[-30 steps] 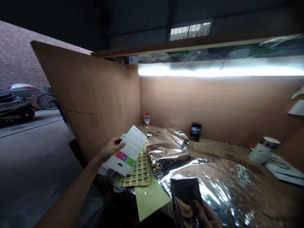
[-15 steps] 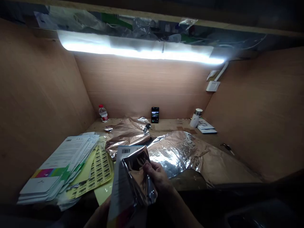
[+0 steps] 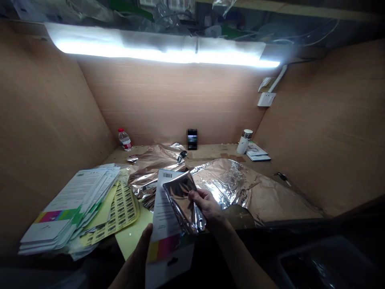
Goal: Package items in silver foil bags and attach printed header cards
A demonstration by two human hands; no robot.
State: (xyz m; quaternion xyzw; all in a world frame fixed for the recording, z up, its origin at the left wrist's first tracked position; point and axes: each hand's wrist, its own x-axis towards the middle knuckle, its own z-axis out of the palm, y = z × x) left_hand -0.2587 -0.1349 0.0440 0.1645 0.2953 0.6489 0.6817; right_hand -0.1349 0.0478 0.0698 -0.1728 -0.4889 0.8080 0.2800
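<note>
My left hand grips a flat white carton by its left edge, thumb along the side. The carton has a barcode at its top, a rainbow band and a hang hole near its bottom end. My right hand is closed on a shiny silver foil pouch, its thumb pressed on the front. The pouch lies over the carton's right part, covering some of its face. Whether any of the pouch is inside the carton, I cannot tell. Behind them on the bench are crumpled foil sheets.
Several similar flat cartons are stacked at left, beside yellow barcode label sheets. Along the back stand a water bottle, a phone and a white flask. Keys lie at right. Wooden walls enclose the bench.
The carton and foil pouch have moved slightly up and right in view, and more of the carton's lower end now shows. The camera view has shifted a little.
</note>
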